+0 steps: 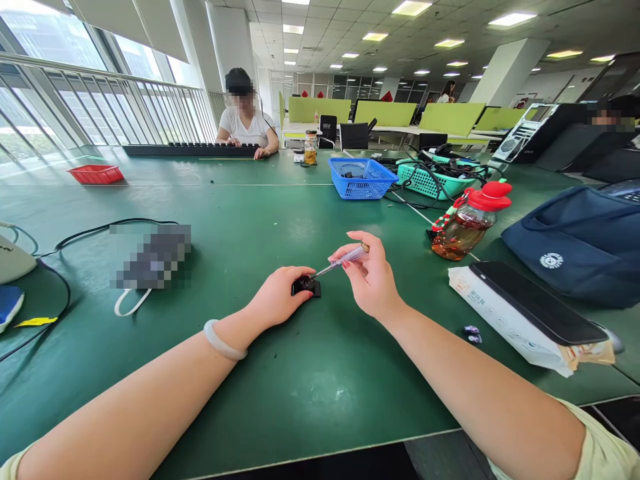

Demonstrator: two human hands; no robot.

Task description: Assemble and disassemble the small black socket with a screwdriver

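My left hand (pixel 280 293), with a pale bangle (pixel 225 341) on the wrist, closes its thumb and fingers around a small black part (pixel 313 288) on the green table (pixel 320 393). What kind of part it is, I cannot make out. Between the fingers of my right hand (pixel 371 277) is a screwdriver (pixel 356 254) with a clear purplish handle. Its thin metal shaft slants down to the left, and the tip meets the top of the black part. The exact contact point is too small to see.
To the right stand a red-lidded bottle (pixel 463 230), a tissue pack (pixel 510 320) with a black case (pixel 540 300) on it, and a navy bag (pixel 575 247). A blue basket (pixel 363 180) and a green basket (pixel 430 181) with cables sit beyond. Another person (pixel 245 123) sits across.
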